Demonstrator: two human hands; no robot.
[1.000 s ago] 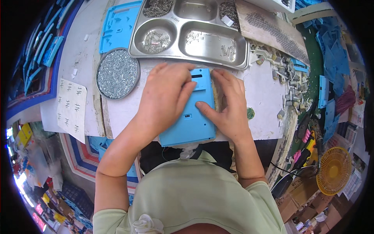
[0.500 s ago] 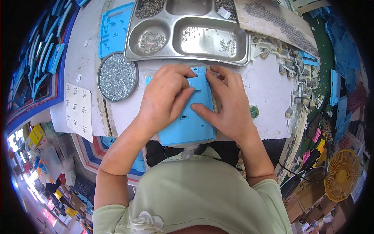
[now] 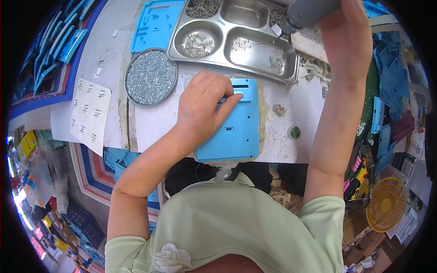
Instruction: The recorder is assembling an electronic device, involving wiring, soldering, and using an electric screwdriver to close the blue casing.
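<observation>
On the table in front of me lies a rectangular light-blue plastic casing [image 3: 227,145], with small holes and a slot in its face. My left hand [image 3: 205,100] rests on its upper left side, fingers curled and thumb pressed at a small raised blue piece near the slot. Raised at the upper right, my right hand [image 3: 350,22] is closed around a grey electric screwdriver [image 3: 312,13]. The tool's narrow end points down and left, over the right side of the metal tray; its tip is hard to make out.
A steel compartment tray [image 3: 255,73] holding small springs and metal bits stands beyond the casing. Left of it is a round dish [image 3: 125,82] of screws. A marked paper sheet [image 3: 91,113] lies at left, another blue plastic part [image 3: 157,22] behind. A yellow fan [image 3: 387,204] is at lower right.
My right hand has left the casing, moved up and right, and now grips the screwdriver. My left hand stays on the casing. The whole view has shifted slightly.
</observation>
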